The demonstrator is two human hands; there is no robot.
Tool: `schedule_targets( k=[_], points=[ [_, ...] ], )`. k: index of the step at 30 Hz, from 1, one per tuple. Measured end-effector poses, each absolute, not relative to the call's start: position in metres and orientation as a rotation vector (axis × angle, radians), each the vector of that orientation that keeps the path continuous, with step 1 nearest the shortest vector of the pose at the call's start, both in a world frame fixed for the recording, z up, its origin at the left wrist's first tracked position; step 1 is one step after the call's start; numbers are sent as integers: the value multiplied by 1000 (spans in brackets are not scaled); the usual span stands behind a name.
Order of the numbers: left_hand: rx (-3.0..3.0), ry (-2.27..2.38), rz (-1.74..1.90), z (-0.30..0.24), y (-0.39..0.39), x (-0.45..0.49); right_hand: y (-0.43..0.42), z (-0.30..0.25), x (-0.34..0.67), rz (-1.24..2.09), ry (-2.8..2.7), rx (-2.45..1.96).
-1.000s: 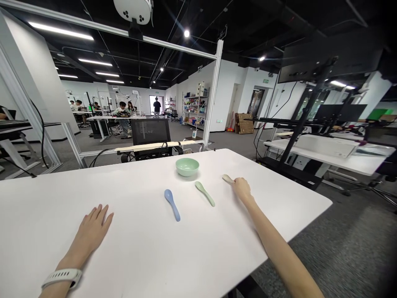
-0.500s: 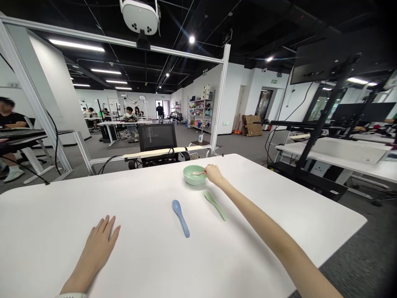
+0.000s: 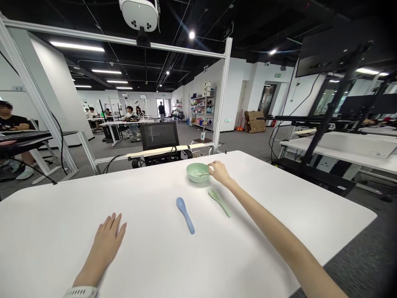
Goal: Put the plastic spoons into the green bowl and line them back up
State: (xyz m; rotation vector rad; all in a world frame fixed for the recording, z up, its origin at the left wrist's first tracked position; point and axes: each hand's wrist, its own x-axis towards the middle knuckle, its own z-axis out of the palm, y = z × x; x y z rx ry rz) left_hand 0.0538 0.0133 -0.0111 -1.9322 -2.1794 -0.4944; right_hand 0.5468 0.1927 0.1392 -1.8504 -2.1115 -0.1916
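Pale spoon had come into the bowl near the table's far edge, right hand curled, grip unclear, left hand spread with room around.

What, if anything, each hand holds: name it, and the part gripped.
The right hand pinches the pale spoon by its handle, the other end inside the green bowl. The left hand lies on the white table, holding nothing.
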Motion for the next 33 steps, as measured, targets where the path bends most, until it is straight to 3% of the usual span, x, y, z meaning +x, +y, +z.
schedule_targets(
  k=[7, 14, 23, 27, 33],
  points=[
    [-1908, -2275, -426, -5, 15, 59, 152, 78, 628, -19, -2054, -1689],
    [-1906, -2289, -445, -3, 16, 59, 119, 31, 649, 181, -2163, -1610],
    [-1894, -2280, -383, -3, 19, 57, 165, 113, 602, -18, -2090, -1559],
    [-1913, -2290, -392, -2, 18, 57, 195, 150, 555, -84, -2241, -1757],
    [-1914, -2279, -424, 9, 10, 65, 223, 151, 515, -94, -2234, -1958]
  ],
)
